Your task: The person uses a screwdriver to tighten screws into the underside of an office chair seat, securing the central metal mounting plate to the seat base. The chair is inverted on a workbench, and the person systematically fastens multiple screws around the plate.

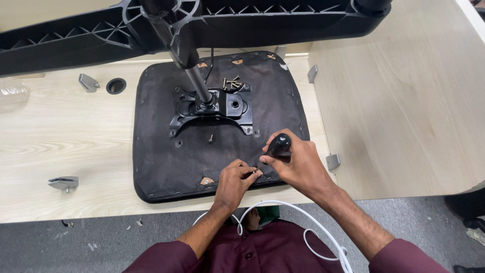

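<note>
Black seat (166, 151) with black bracket (212, 108), black screwdriver (278, 145), pale wood-grain bench (65, 136), maroon sleeves (404, 258), white cable (308, 237), grey floor (76, 242).

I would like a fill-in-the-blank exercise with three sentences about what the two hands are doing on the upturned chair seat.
1. The right hand grips the black handle of a ____.
2. The left hand pinches at the near edge of the black fabric-covered chair seat, which lies ____ down on the pale wooden table.
3. A small pile of loose metal ____ lies behind the black metal mounting plate.

Missing words: screwdriver; upside; screws
</note>
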